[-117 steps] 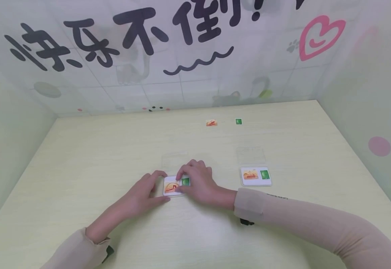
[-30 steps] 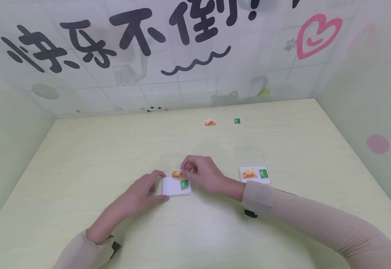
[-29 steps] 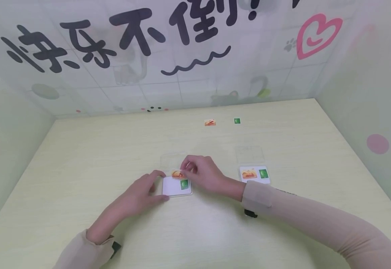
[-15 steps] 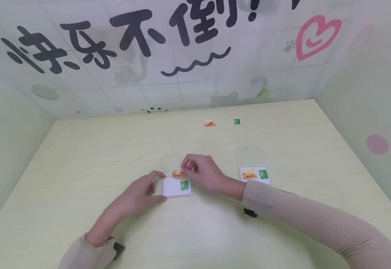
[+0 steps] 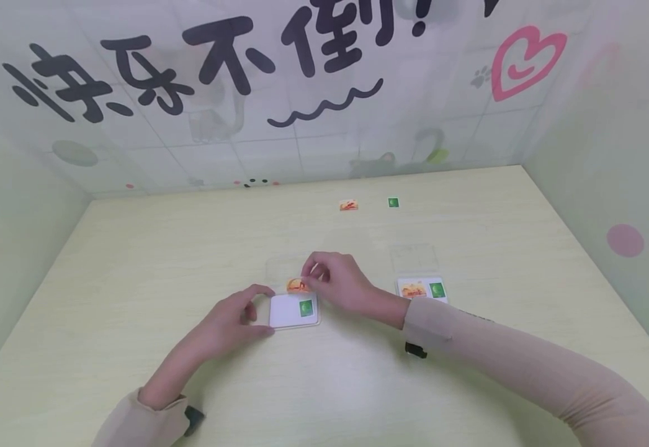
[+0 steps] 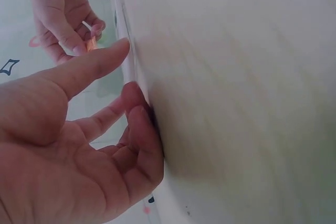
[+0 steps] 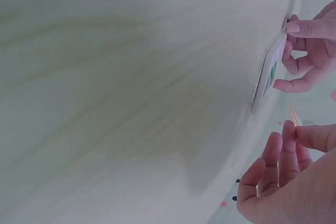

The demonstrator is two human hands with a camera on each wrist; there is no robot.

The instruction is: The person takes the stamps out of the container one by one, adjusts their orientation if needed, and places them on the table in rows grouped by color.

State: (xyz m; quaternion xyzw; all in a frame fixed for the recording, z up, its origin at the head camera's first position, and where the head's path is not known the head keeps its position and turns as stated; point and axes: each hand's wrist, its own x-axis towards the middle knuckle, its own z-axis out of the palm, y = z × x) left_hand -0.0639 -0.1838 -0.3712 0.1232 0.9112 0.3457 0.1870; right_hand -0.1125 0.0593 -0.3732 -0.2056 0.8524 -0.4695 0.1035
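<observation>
the left hand (image 5: 229,323) is at the left end of the left box (image 5: 285,313); its grip is partly spread, thumb and forefinger holding the near and far corners. this box looks like hard, smooth plastic; i judge it light and able to slide on the surface (image 5: 190,248), so the side edges are good to hold. the held orange stamp (image 5: 296,285) is just beyond the far edge of the left box, seemingly in the air. it is probably very light, thin like paper and easy to crease, so it should be taken softly by one edge. the right hand (image 5: 341,284), beyond the right part of the left box, has its grip nearly closed, pinching this stamp's right end.

i count, from left to right: two hands; two boxes, the right box (image 5: 422,280) being well to the right of the left box; two clear lids, the left lid (image 5: 277,268) directly behind the left box and the right lid (image 5: 414,257) farther right of it; three orange stamps, namely the held one, the loose orange stamp (image 5: 349,205) far behind the left box, and the inner orange stamp (image 5: 414,290) in the right box; three green stamps, namely the first green stamp (image 5: 306,308) inside the left box, the loose green stamp (image 5: 394,202) far behind and right of it, and the inner green stamp (image 5: 437,290) in the right box.
</observation>
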